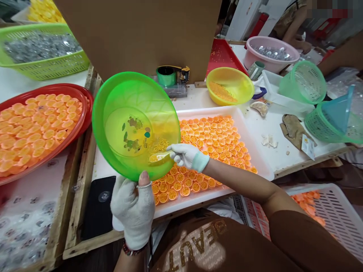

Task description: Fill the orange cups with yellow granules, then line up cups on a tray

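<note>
My left hand, in a white glove with the thumb tip bare, grips the near rim of a green plastic bowl and tilts it up toward me. A small heap of yellow beads lies low in the bowl. My right hand, also gloved, pinches a small spoon whose tip reaches into the bowl beside the beads. Under the bowl, a white tray holds several rows of orange caps.
A red basin of orange caps sits at left, a green basket behind it. A yellow bowl, tape dispenser, pink basin, teal baskets and a cardboard sheet stand beyond. Another person's arm shows far right.
</note>
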